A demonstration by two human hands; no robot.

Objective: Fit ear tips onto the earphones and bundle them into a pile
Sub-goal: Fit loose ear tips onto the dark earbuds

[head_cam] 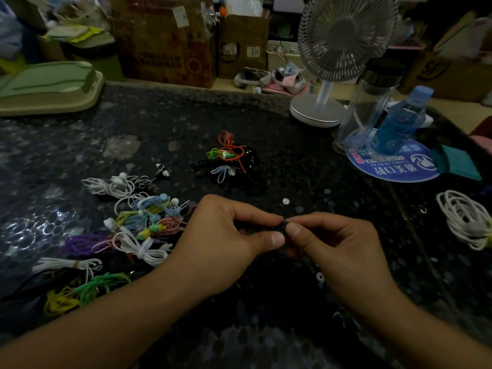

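Note:
My left hand (226,238) and my right hand (332,241) meet at the middle of the dark table, both pinching a small black earbud (285,225) between thumb and fingertips. Its cord is too dark to make out. Left of my hands lies a heap of coloured earphone bundles (143,225): white, blue, purple, green and yellow. Farther back sits a small pile of bundled earphones (229,158) in orange, green, blue and black. Two loose white ear tips lie on the table, one (285,201) behind my hands and one (320,276) beside my right wrist.
A white coiled cable (466,219) lies at the right edge. A desk fan (319,107), a clear glass (367,107) and a blue bottle (402,123) on a round blue mat stand at the back right. A green tray (48,86) sits back left, before cardboard boxes (170,38).

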